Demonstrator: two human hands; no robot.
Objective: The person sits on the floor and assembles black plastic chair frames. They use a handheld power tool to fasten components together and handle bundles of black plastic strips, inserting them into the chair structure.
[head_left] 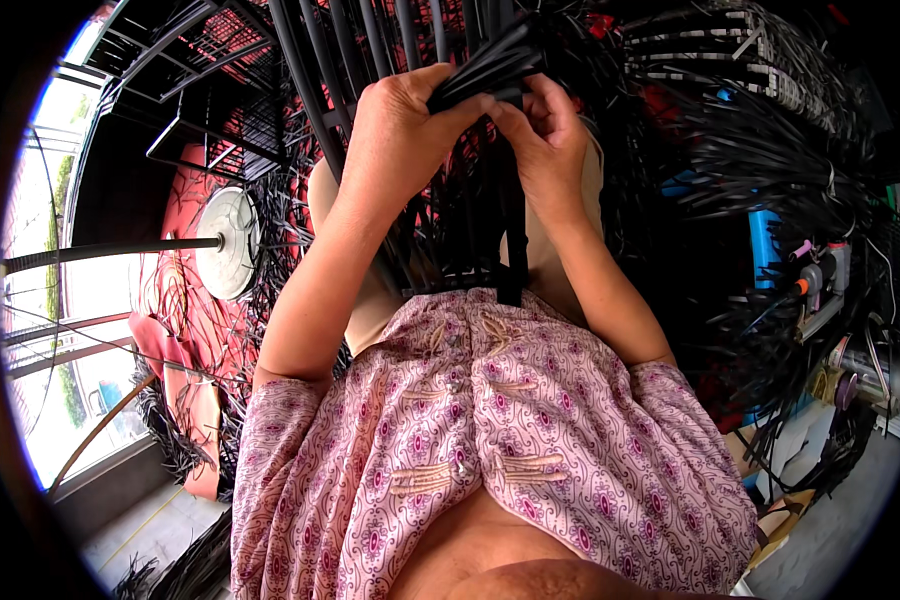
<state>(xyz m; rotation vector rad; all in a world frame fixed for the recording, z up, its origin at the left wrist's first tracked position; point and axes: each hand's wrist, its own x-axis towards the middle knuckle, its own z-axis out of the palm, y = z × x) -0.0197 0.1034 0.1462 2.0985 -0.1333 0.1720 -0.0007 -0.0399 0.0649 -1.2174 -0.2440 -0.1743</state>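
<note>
Black strips (495,62), slim and slightly shiny, fan up and to the right out of the person's left hand (402,115), which is closed on their lower ends with its thumb pressed along the near side. The right hand (545,140) is half curled beside it, thumb tip meeting the left thumb at the lower edge of the strips; whether its fingers pinch a strip of their own I cannot tell. Both hands and the strips are over a frame of long dark bars (307,80), between its left edge and its right side, which is lost in shadow. The frame's near end reaches the person's waist, between knees in tan trousers (370,315), below a pink and purple patterned shirt (510,400). To the left a red sheet (182,185) covers part of the floor; near its right edge sits a round pale base (232,268) with a dark pole (110,252) running from its middle, and loose black scraps (270,175) lie just beside it. Black wire racks (210,150) stand past the sheet's far edge. To the right, a big tied black bundle (770,185) spreads near a blue object (766,250) and a grey tool with an orange tip (825,280).
</note>
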